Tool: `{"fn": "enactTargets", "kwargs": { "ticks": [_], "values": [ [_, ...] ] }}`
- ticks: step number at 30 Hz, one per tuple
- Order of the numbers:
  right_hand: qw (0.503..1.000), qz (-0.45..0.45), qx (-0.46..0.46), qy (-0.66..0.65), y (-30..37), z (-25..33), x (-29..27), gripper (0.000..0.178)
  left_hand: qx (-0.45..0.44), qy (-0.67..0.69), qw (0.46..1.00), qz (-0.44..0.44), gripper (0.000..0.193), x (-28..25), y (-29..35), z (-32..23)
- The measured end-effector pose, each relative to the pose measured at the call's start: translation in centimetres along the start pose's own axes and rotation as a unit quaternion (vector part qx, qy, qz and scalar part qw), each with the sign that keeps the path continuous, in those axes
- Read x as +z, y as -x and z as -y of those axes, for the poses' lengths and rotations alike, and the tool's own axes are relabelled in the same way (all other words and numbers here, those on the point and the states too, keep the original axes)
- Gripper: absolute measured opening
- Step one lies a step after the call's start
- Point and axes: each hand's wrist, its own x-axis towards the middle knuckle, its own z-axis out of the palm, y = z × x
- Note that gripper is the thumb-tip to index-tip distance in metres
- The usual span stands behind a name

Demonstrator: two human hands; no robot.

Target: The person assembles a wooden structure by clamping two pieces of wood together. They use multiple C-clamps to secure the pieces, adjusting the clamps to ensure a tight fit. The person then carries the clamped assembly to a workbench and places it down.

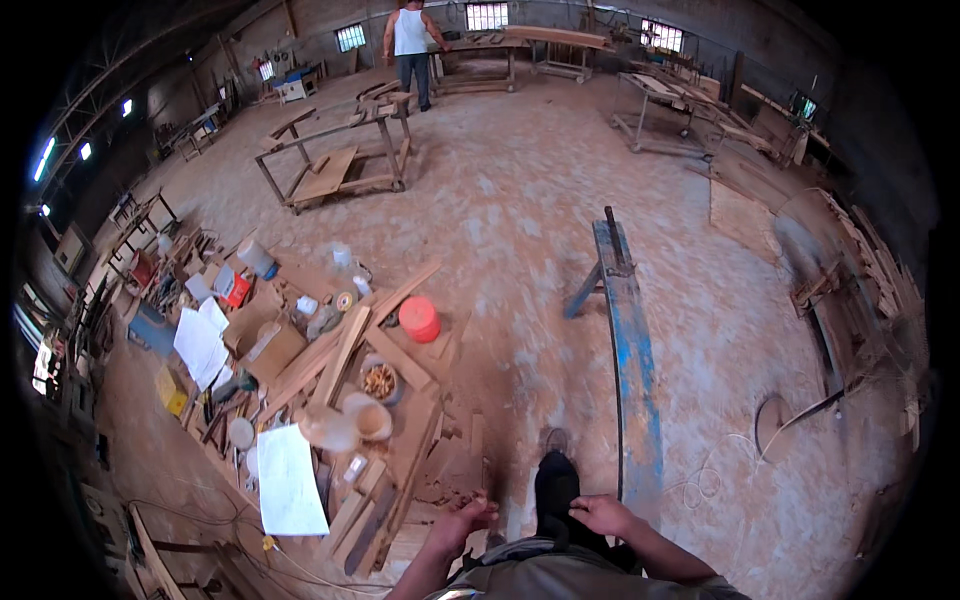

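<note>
Left hand: the bare left hand [462, 522] has curled fingers, beside the worktop's near right edge; cannot tell whether it pinches anything.
Right hand: the bare right hand [603, 516] has its fingertips drawn together by the dark-clothed leg [556, 490]; any grip cannot be told.
Blue beam: a long, narrow, worn blue-painted beam [634, 375] on splayed legs stands just ahead of the right hand.
Worktop: the brown wooden worktop [412, 425] at left bears pale wooden strips [343, 355], a round orange-red tub [420, 319], an open brown cardboard box [265, 335] and white paper sheets [290, 485].
Floor: dusty reddish concrete floor [520, 250], patched pale.
Room: grey walls with small, bright barred windows [487, 15]; a person in a white sleeveless top [410, 32] stands far off.
</note>
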Motion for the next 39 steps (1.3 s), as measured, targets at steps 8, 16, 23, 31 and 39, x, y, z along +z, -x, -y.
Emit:
{"fn": "enactTargets", "kwargs": {
  "ticks": [8,16,23,31,39],
  "values": [
    [0.998,0.023,-0.058,0.020,-18.1,-3.6,-15.5,0.035,0.044,-0.024,0.994,-0.095,0.041,8.4,-13.3,-12.6],
    [0.993,0.016,-0.089,0.071,-31.8,-2.0,-34.3,0.032,0.073,-0.121,0.989,-0.052,0.041,17.9,-27.6,-25.1],
    [0.995,-0.025,-0.094,0.001,-44.7,-3.1,-42.3,0.036,0.137,-0.053,0.984,-0.097,0.036,15.4,-42.5,-36.4],
    [0.988,-0.025,0.069,0.139,-56.9,-14.8,-54.3,0.024,0.155,-0.078,0.976,-0.128,0.043,16.3,-62.0,-55.4],
    [0.992,-0.028,0.119,-0.019,-72.9,-14.7,-65.0,0.031,0.216,-0.310,0.926,0.030,0.044,26.3,-79.3,-67.5]
  ]
}}
